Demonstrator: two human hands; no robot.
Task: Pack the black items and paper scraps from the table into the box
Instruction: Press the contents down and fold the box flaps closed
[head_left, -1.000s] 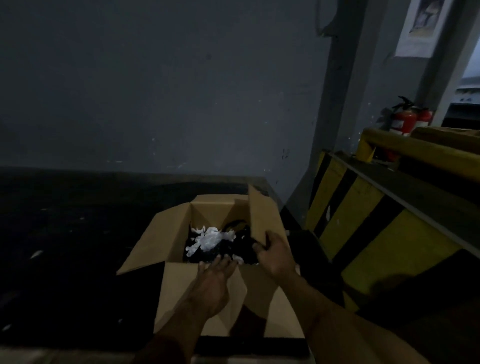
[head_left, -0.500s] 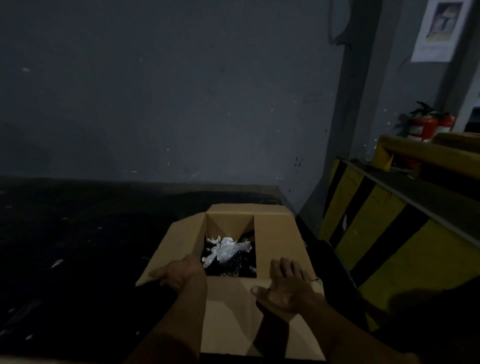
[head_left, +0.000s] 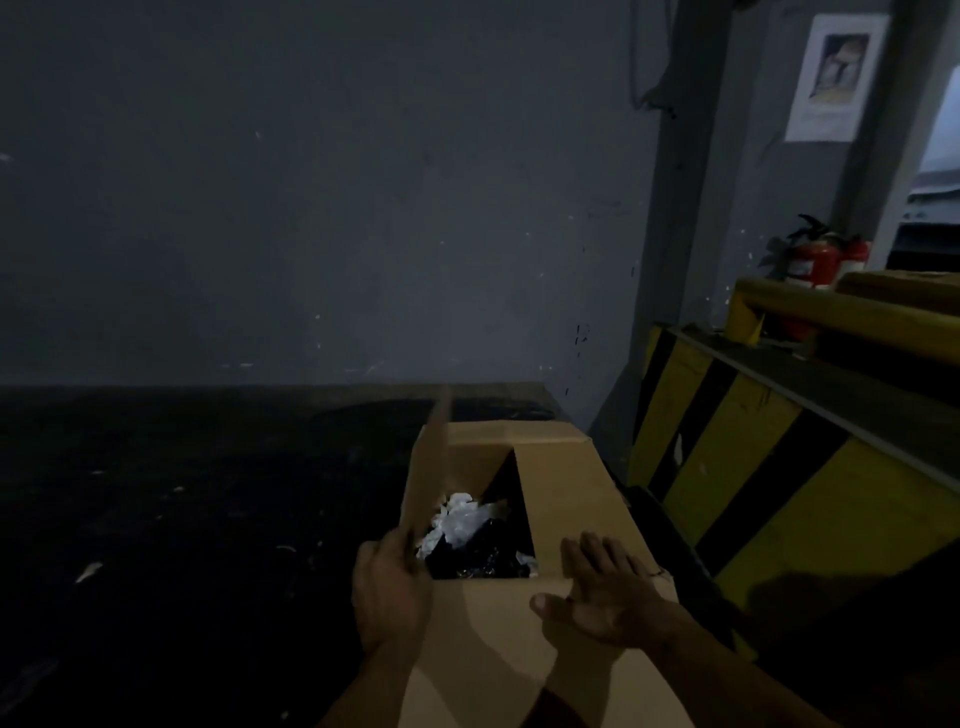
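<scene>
Gripping with the left hand (head_left: 392, 592) the near end of the left flap (head_left: 431, 467) of the brown cardboard box (head_left: 483, 629), fingers and thumb curled round the edge; stands almost upright there, seen edge-on. Pressing with the right hand (head_left: 608, 597), fingers straight and spread, flat upon the right flap (head_left: 566, 493), already folded down.

Between the two flaps, inside the box: white crumpled paper scraps (head_left: 457, 522) lying on top of the black items (head_left: 483, 558), close to the left wall. Impossible to tell what the black items are made of.

Placed at the right edge of the dark surface (head_left: 208, 519), toward its far right corner. Further left on it, some small pale bits (head_left: 88, 571), possibly more scraps; too small to say.

Probably light and stiff, this cardboard, but weak along the crease. Better to hold the flap at the middle of its free edge, not at a corner, and to fold slowly. Likely soft and springy, the paper; press it down gently before closing.
</scene>
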